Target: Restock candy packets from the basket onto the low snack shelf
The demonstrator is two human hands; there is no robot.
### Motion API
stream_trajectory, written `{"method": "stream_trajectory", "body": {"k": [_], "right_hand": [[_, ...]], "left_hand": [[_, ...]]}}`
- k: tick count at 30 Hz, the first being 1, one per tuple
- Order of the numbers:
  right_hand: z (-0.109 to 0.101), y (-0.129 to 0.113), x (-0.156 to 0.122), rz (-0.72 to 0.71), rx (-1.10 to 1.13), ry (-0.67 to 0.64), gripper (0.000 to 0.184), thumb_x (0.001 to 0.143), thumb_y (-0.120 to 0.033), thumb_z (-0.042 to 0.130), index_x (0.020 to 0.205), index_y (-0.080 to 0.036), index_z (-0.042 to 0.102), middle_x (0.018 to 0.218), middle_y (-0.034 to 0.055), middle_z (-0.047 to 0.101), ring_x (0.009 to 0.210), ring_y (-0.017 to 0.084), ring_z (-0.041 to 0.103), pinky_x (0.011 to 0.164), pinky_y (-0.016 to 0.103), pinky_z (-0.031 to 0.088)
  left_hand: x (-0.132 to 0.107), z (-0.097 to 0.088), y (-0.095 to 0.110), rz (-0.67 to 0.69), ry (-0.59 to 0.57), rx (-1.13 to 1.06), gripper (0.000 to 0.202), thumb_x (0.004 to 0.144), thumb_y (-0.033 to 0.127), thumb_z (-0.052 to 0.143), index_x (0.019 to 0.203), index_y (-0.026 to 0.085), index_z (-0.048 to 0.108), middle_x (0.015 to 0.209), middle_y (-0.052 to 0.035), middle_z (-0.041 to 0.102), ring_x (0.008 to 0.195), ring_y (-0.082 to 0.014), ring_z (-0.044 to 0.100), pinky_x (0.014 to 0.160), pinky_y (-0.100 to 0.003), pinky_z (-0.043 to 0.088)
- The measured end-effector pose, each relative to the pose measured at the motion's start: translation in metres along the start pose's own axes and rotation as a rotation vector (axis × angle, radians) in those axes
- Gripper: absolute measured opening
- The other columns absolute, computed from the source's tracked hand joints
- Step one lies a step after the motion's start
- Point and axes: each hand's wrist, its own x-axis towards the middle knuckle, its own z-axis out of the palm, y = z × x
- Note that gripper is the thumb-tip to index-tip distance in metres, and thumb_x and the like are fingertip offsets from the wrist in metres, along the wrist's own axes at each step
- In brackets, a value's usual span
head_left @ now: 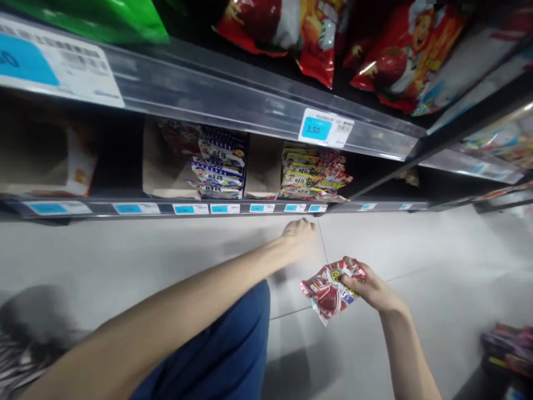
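Note:
My right hand is closed on a small red snack packet, held above the grey floor. My left hand reaches out toward the bottom shelf, just below its front rail; its fingers look curled and I see nothing in them, though motion blurs them. Closest to it on that shelf is a stack of yellow and red snack packets. A stack of blue and white packets lies further left in a cardboard box.
The upper shelf carries big red snack bags and a green bag, with a price tag reading 3.50. Blue price labels line the lower rail. More packets sit in a pile at the floor's right edge. My blue-clad leg is below.

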Motion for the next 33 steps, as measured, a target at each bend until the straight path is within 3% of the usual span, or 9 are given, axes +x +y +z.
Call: {"method": "stream_trajectory", "body": {"k": [3,5,9,14,19,23,26,29,33], "right_hand": [[-0.020,-0.002,0.007,0.085,-0.031,0.168,0.043,0.080,-0.049,0.080,0.105,-0.019,0.064,0.089,0.0053,0.073,0.075,0.019,0.068,0.068,0.030,0.058],[-0.029,-0.007,0.018,0.053,0.022,0.306,0.047,0.075,-0.050,0.084,0.108,-0.022,0.064,0.091,0.0043,0.073,0.075,0.019,0.070,0.068,0.030,0.060],[-0.048,-0.018,0.048,-0.024,0.073,0.501,0.051,0.066,-0.051,0.089,0.102,-0.024,0.065,0.091,0.0043,0.075,0.077,0.022,0.072,0.069,0.033,0.062],[-0.052,-0.015,0.084,-0.119,0.019,0.474,0.055,0.055,-0.044,0.096,0.098,-0.021,0.069,0.096,0.0083,0.076,0.086,0.028,0.074,0.083,0.041,0.062],[-0.020,0.005,0.097,-0.165,-0.220,0.314,0.045,0.074,-0.041,0.086,0.107,-0.017,0.068,0.104,0.0103,0.075,0.094,0.027,0.072,0.090,0.043,0.059],[-0.011,0.002,0.092,-0.282,-0.402,0.348,0.058,0.063,-0.038,0.092,0.111,-0.017,0.066,0.104,0.0093,0.075,0.093,0.027,0.071,0.085,0.040,0.060],[-0.033,-0.015,0.091,-0.348,-0.621,0.475,0.050,0.063,-0.041,0.091,0.101,-0.016,0.069,0.093,0.0097,0.074,0.082,0.027,0.071,0.076,0.040,0.061],[-0.064,-0.038,0.104,-0.522,-0.843,0.636,0.047,0.068,-0.041,0.086,0.105,-0.018,0.069,0.094,0.0089,0.074,0.081,0.028,0.070,0.076,0.041,0.060],[-0.086,-0.057,0.144,-0.699,-1.117,0.577,0.031,0.080,-0.029,0.071,0.110,-0.020,0.072,0.100,0.0083,0.075,0.091,0.029,0.072,0.084,0.039,0.058]], "left_hand": [[0.036,0.027,0.022,-0.034,-0.026,0.167,0.075,0.083,-0.002,0.043,0.156,0.006,0.030,0.158,-0.0303,0.028,0.105,-0.0280,0.068,0.081,-0.037,0.057],[0.055,0.034,0.022,-0.048,0.046,0.162,0.075,0.086,-0.003,0.036,0.159,0.007,0.023,0.161,-0.0295,0.019,0.100,-0.0253,0.070,0.079,-0.035,0.059],[0.081,0.037,-0.002,-0.022,0.160,0.132,0.069,0.091,0.000,0.029,0.159,0.009,0.022,0.164,-0.0248,0.014,0.104,-0.0264,0.070,0.084,-0.039,0.059],[0.093,0.040,-0.022,0.009,0.258,0.094,0.071,0.092,0.001,0.032,0.161,0.013,0.019,0.164,-0.0241,0.014,0.100,-0.0256,0.070,0.082,-0.039,0.060],[0.093,0.032,-0.029,0.006,0.232,0.073,0.064,0.096,0.007,0.029,0.159,0.009,0.023,0.161,-0.0248,0.027,0.096,-0.0232,0.070,0.080,-0.037,0.059],[0.099,0.027,-0.028,-0.010,0.221,0.137,0.060,0.097,0.005,0.025,0.156,0.009,0.032,0.156,-0.0234,0.036,0.099,-0.0206,0.069,0.083,-0.035,0.059],[0.109,0.028,-0.023,-0.043,0.234,0.118,0.058,0.096,0.002,0.025,0.151,0.008,0.041,0.151,-0.0247,0.042,0.098,-0.0184,0.069,0.080,-0.031,0.058],[0.114,0.027,-0.019,-0.090,0.203,-0.031,0.052,0.098,0.003,0.030,0.147,0.009,0.046,0.134,-0.0215,0.059,0.096,-0.0188,0.069,0.078,-0.029,0.056],[0.111,0.024,-0.020,-0.054,0.183,-0.066,0.043,0.097,0.003,0.035,0.133,0.008,0.059,0.124,-0.0179,0.065,0.105,-0.0227,0.066,0.083,-0.031,0.053]]}}
